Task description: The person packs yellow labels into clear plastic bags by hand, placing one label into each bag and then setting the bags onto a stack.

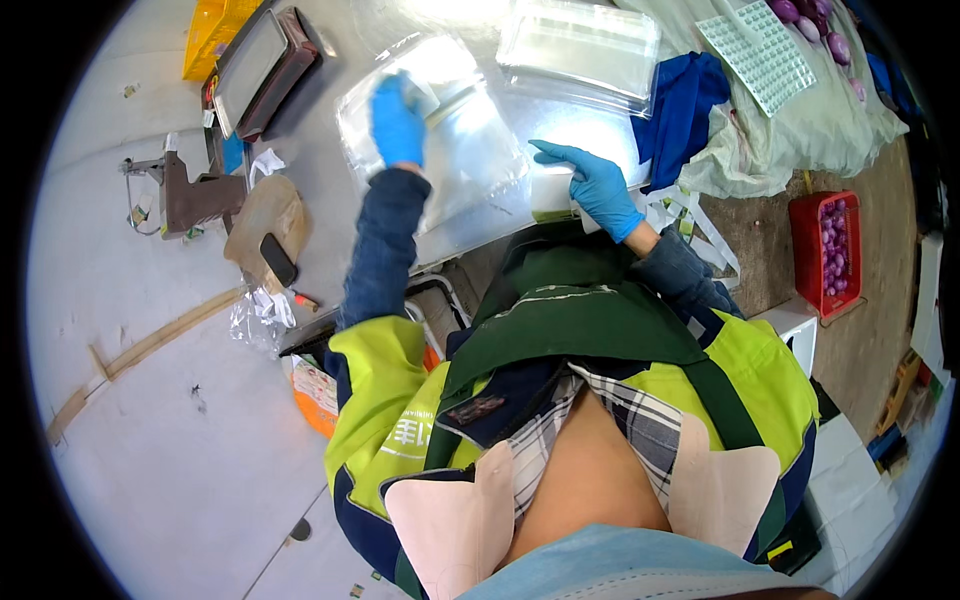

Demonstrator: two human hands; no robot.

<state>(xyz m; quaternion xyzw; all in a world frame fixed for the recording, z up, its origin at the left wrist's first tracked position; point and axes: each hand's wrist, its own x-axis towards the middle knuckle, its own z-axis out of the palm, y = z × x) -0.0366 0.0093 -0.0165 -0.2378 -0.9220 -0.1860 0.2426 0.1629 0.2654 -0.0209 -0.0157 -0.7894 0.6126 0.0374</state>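
Observation:
My left hand (397, 120), in a blue glove, is over a clear plastic tray (480, 142) on the metal table (487, 217). Motion blurs its fingers, and a whitish patch, perhaps a label, shows beside them. My right hand (600, 187), gloved in blue too, is at the table's near edge. Its index finger points left while the other fingers curl onto a white label strip (551, 193) with a green edge. Pale backing strips (709, 236) trail off to its right. Beyond the hands lies a stack of clear plastic trays (577, 52).
A blue cloth (682, 112) and a whitish sack (810, 135) border the right side, with a bumpy sheet (757, 56) on the sack. A red basket (799, 255) holds purple egg-shaped items. Leftward are a brown-framed device (262, 75), a brown hand tool (199, 195) and a dark phone (278, 259).

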